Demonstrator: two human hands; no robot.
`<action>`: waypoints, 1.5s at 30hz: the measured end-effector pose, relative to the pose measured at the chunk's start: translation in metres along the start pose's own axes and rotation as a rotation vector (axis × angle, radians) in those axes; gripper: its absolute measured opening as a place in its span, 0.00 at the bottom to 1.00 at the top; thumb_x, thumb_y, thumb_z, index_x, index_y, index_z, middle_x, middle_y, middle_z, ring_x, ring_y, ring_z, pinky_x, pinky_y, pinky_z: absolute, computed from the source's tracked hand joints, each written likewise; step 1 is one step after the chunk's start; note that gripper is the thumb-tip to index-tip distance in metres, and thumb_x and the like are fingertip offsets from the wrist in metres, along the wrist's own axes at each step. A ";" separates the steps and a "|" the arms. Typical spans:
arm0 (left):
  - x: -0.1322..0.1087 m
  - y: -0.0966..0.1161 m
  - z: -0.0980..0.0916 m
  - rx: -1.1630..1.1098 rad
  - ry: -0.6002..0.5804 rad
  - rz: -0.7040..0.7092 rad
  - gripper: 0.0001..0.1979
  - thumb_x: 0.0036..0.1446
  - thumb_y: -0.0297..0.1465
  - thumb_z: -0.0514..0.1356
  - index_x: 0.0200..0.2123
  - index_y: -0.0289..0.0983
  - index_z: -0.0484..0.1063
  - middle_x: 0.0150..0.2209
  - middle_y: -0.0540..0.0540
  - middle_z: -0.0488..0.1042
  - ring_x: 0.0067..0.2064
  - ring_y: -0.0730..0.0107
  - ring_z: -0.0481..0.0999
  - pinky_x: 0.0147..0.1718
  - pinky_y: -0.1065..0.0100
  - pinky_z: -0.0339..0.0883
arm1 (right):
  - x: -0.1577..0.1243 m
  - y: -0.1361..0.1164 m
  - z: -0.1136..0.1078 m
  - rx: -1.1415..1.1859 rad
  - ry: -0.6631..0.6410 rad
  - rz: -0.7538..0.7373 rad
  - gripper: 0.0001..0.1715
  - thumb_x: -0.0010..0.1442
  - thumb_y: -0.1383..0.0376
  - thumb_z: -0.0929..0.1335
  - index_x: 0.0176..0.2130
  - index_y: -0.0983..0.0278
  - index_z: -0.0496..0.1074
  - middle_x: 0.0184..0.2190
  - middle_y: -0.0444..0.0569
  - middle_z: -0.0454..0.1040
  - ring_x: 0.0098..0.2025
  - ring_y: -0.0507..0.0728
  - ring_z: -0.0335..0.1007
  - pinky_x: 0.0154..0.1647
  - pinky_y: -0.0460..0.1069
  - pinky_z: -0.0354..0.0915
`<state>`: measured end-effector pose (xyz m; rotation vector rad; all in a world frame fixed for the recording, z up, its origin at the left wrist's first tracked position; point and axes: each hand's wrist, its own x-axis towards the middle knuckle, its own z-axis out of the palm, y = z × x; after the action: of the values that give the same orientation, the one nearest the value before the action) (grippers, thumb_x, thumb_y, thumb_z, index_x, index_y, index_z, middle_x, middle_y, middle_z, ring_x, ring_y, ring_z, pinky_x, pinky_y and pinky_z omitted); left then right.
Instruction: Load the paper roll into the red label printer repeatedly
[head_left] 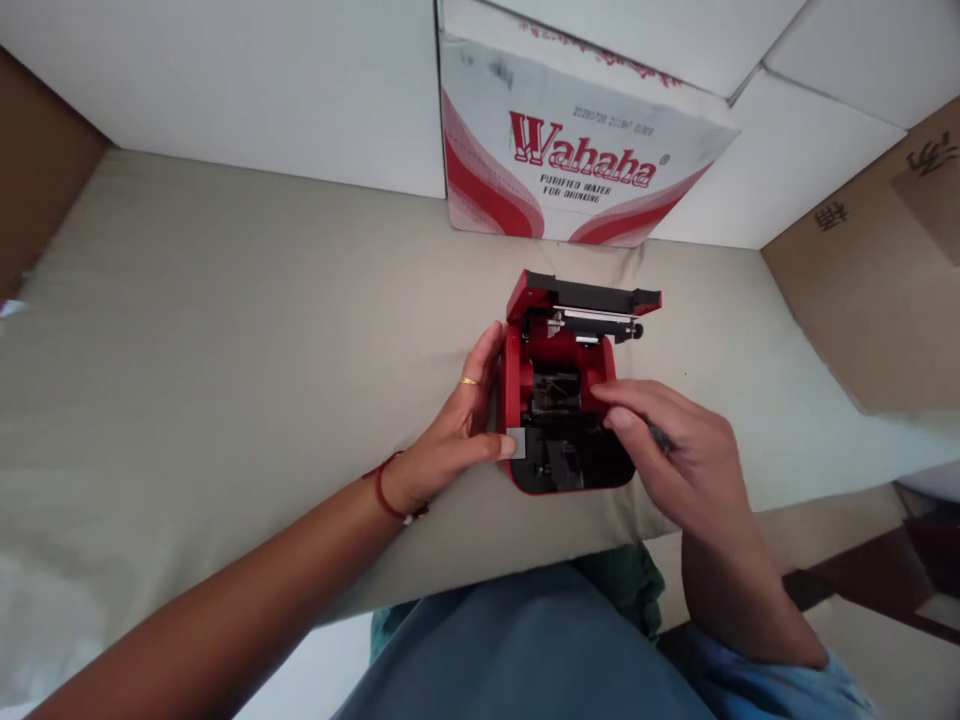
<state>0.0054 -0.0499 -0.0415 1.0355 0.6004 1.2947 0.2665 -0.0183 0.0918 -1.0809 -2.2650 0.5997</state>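
Observation:
A small red and black label printer (511,375) lies on the cloth-covered surface with its lid (592,296) raised. Inside, a dark hollow compartment shows between red side walls, and a roller (596,327) hangs under the lid. My left hand (466,415) clasps the printer's left side, thumb on a grey tab (519,443) at the front corner. From the right, my right hand (679,440) reaches in, index finger and thumb close together at the red right inner wall. Its other fingers are curled; a small dark thing beneath them is too hidden to name.
A white and red water carton (592,150) stands against white panels behind the printer. Brown cardboard (877,270) rises at the right, and another brown panel (45,150) at the far left. Pale cloth (247,320) covers the surface; its front edge runs close to my body.

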 end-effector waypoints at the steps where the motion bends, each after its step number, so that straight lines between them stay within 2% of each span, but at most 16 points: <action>1: 0.000 -0.001 0.000 -0.004 0.001 0.002 0.61 0.62 0.45 0.81 0.88 0.66 0.50 0.93 0.55 0.41 0.93 0.40 0.37 0.91 0.34 0.37 | 0.011 0.000 0.000 -0.054 -0.050 0.031 0.15 0.83 0.61 0.70 0.56 0.54 0.89 0.52 0.49 0.94 0.51 0.62 0.92 0.53 0.56 0.84; 5: 0.003 -0.001 0.001 -0.016 -0.020 -0.004 0.63 0.61 0.45 0.81 0.88 0.65 0.48 0.93 0.52 0.44 0.93 0.37 0.40 0.90 0.32 0.45 | 0.051 0.002 0.010 -0.389 -0.304 0.087 0.17 0.78 0.65 0.70 0.55 0.54 0.89 0.53 0.50 0.94 0.49 0.65 0.92 0.46 0.56 0.81; 10: 0.005 0.002 0.002 -0.014 -0.017 -0.042 0.65 0.60 0.47 0.81 0.89 0.59 0.47 0.92 0.45 0.49 0.92 0.30 0.45 0.87 0.29 0.53 | 0.079 -0.012 0.024 -0.730 -0.550 0.122 0.18 0.73 0.68 0.74 0.58 0.57 0.87 0.51 0.57 0.93 0.43 0.68 0.89 0.38 0.56 0.73; 13: 0.005 0.001 0.002 -0.012 -0.022 -0.045 0.65 0.59 0.48 0.81 0.89 0.59 0.47 0.90 0.44 0.53 0.90 0.29 0.51 0.86 0.28 0.54 | 0.088 -0.017 0.032 -0.769 -0.613 0.173 0.15 0.72 0.69 0.74 0.56 0.60 0.87 0.49 0.60 0.92 0.45 0.70 0.89 0.40 0.57 0.74; 16: 0.005 -0.001 0.001 -0.014 -0.028 -0.037 0.65 0.60 0.48 0.80 0.89 0.59 0.46 0.90 0.43 0.55 0.89 0.29 0.56 0.86 0.28 0.55 | 0.085 -0.015 0.027 -0.693 -0.579 0.163 0.14 0.70 0.69 0.76 0.54 0.61 0.87 0.51 0.60 0.91 0.46 0.69 0.88 0.42 0.57 0.75; 19: 0.005 0.000 0.001 -0.005 -0.037 -0.031 0.63 0.62 0.46 0.79 0.89 0.59 0.47 0.90 0.43 0.55 0.88 0.30 0.58 0.87 0.28 0.52 | 0.063 -0.015 -0.010 -0.414 -0.478 0.040 0.18 0.70 0.66 0.76 0.57 0.58 0.86 0.52 0.54 0.91 0.40 0.62 0.85 0.39 0.54 0.75; 22: 0.005 0.001 0.002 -0.005 -0.034 -0.012 0.60 0.62 0.48 0.79 0.88 0.59 0.51 0.91 0.45 0.52 0.90 0.32 0.52 0.89 0.29 0.46 | 0.030 -0.010 -0.072 -0.101 -0.401 0.009 0.18 0.76 0.54 0.77 0.62 0.51 0.87 0.45 0.48 0.89 0.28 0.55 0.74 0.29 0.51 0.70; 24: 0.006 0.001 0.002 0.000 -0.022 -0.003 0.60 0.61 0.49 0.79 0.88 0.58 0.52 0.91 0.45 0.51 0.91 0.31 0.50 0.89 0.29 0.44 | 0.012 0.002 -0.108 -0.011 -0.325 0.077 0.19 0.77 0.49 0.77 0.62 0.47 0.87 0.50 0.50 0.90 0.30 0.56 0.76 0.27 0.52 0.70; 26: 0.006 0.003 0.002 0.005 -0.018 -0.019 0.60 0.62 0.48 0.79 0.88 0.58 0.51 0.91 0.45 0.51 0.90 0.31 0.51 0.89 0.28 0.44 | 0.003 0.025 -0.122 -0.016 -0.265 0.183 0.19 0.76 0.49 0.78 0.61 0.48 0.88 0.52 0.51 0.90 0.36 0.59 0.82 0.31 0.52 0.74; 28: 0.005 0.003 0.002 0.002 -0.029 -0.044 0.60 0.63 0.46 0.78 0.89 0.59 0.49 0.91 0.44 0.52 0.90 0.31 0.54 0.88 0.26 0.46 | 0.003 0.052 -0.112 -0.039 -0.304 0.263 0.18 0.72 0.50 0.78 0.57 0.52 0.90 0.50 0.52 0.91 0.41 0.62 0.86 0.38 0.54 0.79; 30: 0.005 0.004 0.002 -0.011 -0.034 -0.051 0.60 0.64 0.45 0.78 0.89 0.59 0.48 0.90 0.44 0.54 0.89 0.31 0.56 0.88 0.25 0.47 | 0.008 0.076 -0.083 -0.041 -0.378 0.328 0.18 0.69 0.54 0.77 0.54 0.57 0.90 0.49 0.53 0.92 0.42 0.62 0.86 0.44 0.56 0.82; 34: 0.004 0.002 0.001 -0.029 0.001 -0.028 0.60 0.60 0.47 0.80 0.88 0.58 0.54 0.90 0.45 0.55 0.90 0.31 0.54 0.88 0.29 0.49 | 0.009 0.099 -0.034 -0.053 -0.369 0.389 0.23 0.65 0.59 0.76 0.58 0.59 0.90 0.50 0.52 0.91 0.37 0.58 0.81 0.43 0.55 0.79; 37: 0.005 0.001 0.001 -0.030 0.021 -0.043 0.61 0.58 0.46 0.81 0.88 0.59 0.55 0.90 0.46 0.55 0.90 0.31 0.54 0.88 0.29 0.51 | -0.003 0.106 -0.039 -0.076 -0.278 0.415 0.27 0.73 0.53 0.74 0.64 0.60 0.87 0.49 0.53 0.91 0.34 0.58 0.78 0.40 0.54 0.77; 40: 0.005 0.002 0.002 -0.024 0.022 -0.045 0.60 0.58 0.47 0.80 0.87 0.60 0.55 0.90 0.46 0.56 0.89 0.31 0.55 0.88 0.29 0.51 | -0.018 0.119 -0.061 -0.150 -0.186 0.444 0.24 0.74 0.54 0.72 0.61 0.60 0.88 0.46 0.52 0.91 0.32 0.57 0.75 0.39 0.55 0.76; 43: 0.006 0.002 0.003 -0.019 0.012 -0.020 0.58 0.60 0.46 0.79 0.87 0.58 0.57 0.89 0.46 0.57 0.89 0.32 0.56 0.88 0.29 0.50 | -0.026 0.133 -0.069 -0.155 -0.243 0.421 0.19 0.67 0.59 0.75 0.53 0.59 0.90 0.47 0.52 0.91 0.33 0.57 0.78 0.39 0.54 0.77; 45: 0.006 0.002 0.003 -0.024 0.001 -0.018 0.58 0.61 0.46 0.79 0.87 0.57 0.56 0.89 0.44 0.56 0.89 0.31 0.55 0.88 0.29 0.50 | -0.028 0.137 -0.063 -0.155 -0.277 0.401 0.20 0.65 0.59 0.75 0.54 0.58 0.90 0.46 0.51 0.90 0.34 0.57 0.79 0.38 0.53 0.78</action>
<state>0.0084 -0.0447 -0.0369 1.0078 0.5923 1.2839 0.3982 0.0485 0.0488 -1.6401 -2.3703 0.7830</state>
